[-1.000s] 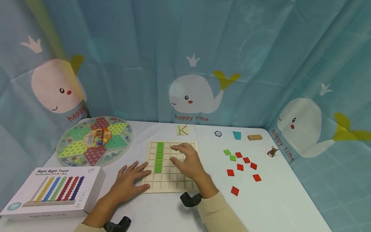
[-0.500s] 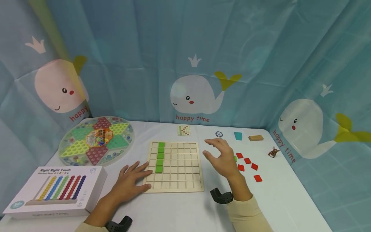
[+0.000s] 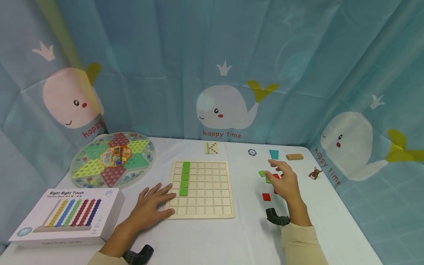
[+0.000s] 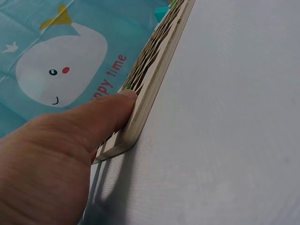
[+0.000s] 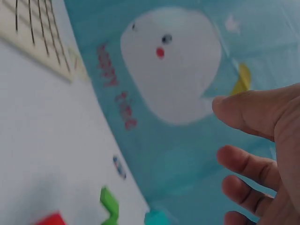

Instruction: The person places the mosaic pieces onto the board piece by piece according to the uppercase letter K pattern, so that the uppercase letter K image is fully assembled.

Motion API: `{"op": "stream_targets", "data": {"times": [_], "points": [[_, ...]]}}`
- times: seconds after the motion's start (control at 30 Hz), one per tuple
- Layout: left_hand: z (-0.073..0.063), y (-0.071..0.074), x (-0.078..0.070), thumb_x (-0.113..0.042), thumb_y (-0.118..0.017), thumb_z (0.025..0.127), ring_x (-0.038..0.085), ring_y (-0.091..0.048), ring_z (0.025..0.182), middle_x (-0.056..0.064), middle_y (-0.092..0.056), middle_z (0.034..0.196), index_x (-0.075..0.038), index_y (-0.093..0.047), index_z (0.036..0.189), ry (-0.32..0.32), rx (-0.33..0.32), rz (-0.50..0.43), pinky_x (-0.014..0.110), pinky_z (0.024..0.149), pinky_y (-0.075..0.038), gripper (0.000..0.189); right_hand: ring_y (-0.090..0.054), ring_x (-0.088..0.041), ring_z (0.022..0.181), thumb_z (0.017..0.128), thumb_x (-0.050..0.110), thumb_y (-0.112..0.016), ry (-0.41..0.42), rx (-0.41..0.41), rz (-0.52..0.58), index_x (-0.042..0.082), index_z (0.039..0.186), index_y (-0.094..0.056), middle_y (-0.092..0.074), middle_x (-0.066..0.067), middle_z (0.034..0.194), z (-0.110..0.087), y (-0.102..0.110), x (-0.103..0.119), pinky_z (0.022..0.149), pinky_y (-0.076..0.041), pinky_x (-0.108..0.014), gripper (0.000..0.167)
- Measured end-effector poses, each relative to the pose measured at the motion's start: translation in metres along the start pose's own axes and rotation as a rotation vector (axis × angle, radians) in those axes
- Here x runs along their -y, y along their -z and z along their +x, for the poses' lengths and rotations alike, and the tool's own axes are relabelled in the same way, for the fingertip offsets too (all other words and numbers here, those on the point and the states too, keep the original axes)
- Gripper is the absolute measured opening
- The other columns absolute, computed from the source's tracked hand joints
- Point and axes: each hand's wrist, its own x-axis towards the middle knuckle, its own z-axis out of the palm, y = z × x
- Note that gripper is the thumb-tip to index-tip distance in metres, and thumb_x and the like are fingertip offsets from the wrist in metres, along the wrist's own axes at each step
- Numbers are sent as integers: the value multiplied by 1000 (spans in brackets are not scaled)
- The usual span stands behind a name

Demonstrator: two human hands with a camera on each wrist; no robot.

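A wooden grid board (image 3: pixel 208 201) lies on the table, with several green square tiles (image 3: pixel 184 184) set in a column toward its left side. My left hand (image 3: pixel 150 206) rests at the board's left edge, fingers spread; the left wrist view shows its thumb touching the board's rim (image 4: pixel 147 105). Over the loose tiles to the right, my right hand (image 3: pixel 285 184) hovers with thumb and fingers apart. Nothing is between them in the right wrist view, where green tiles (image 5: pixel 109 201) are below. Near that hand are a green tile (image 3: pixel 261 173) and a red tile (image 3: pixel 266 197); it hides other red tiles.
A small pattern card (image 3: pixel 211 148), a poker chip (image 3: pixel 252 152), a teal piece (image 3: pixel 274 154), a wooden block (image 3: pixel 294 156) and a mouse figurine (image 3: pixel 314 173) lie farther back. At left are a round game board (image 3: pixel 142 161) and a white box (image 3: pixel 99 235). A curtain (image 3: pixel 149 106) hangs behind.
My right hand has moved from above the grid board rightward to the loose tiles, its fingers still apart. The left hand keeps its place at the board's edge.
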Motion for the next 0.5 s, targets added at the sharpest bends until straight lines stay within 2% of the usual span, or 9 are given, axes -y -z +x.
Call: {"op": "stream_targets", "data": {"times": [0.1, 0.2, 0.37, 0.5], "points": [[1, 0, -1, -42, -78, 77, 41, -30, 136, 6, -48, 143, -15, -69, 121, -13, -5, 0, 65, 104, -9, 52, -49, -32, 105, 88, 18, -72, -143, 41, -47, 9, 129, -60, -59, -13, 116, -2, 3, -19, 81, -45, -49, 43], [3, 0, -1, -42, -77, 77, 42, -30, 136, 6, -48, 144, -16, -69, 122, -17, -5, 3, 65, 104, -9, 52, -48, -30, 106, 89, 24, -70, -240, 70, -75, 10, 132, -59, -58, -13, 119, -4, 4, -35, 78, -48, -49, 46], [3, 2, -2, -43, -77, 78, 41, -30, 136, 6, -48, 143, -16, -69, 121, -13, -11, 7, 64, 104, -9, 52, -47, -30, 104, 90, 24, -68, -322, 125, -79, 10, 134, -56, -56, -14, 122, -4, 0, -52, 73, -50, -42, 47], [0, 2, -2, -44, -76, 79, 42, -30, 136, 7, -48, 143, -16, -69, 122, -14, -9, -4, 65, 103, -10, 52, -46, -34, 105, 92, 21, -65, -356, 205, -82, 8, 136, -54, -52, -18, 126, -4, -7, -59, 82, -49, -45, 47]]}}
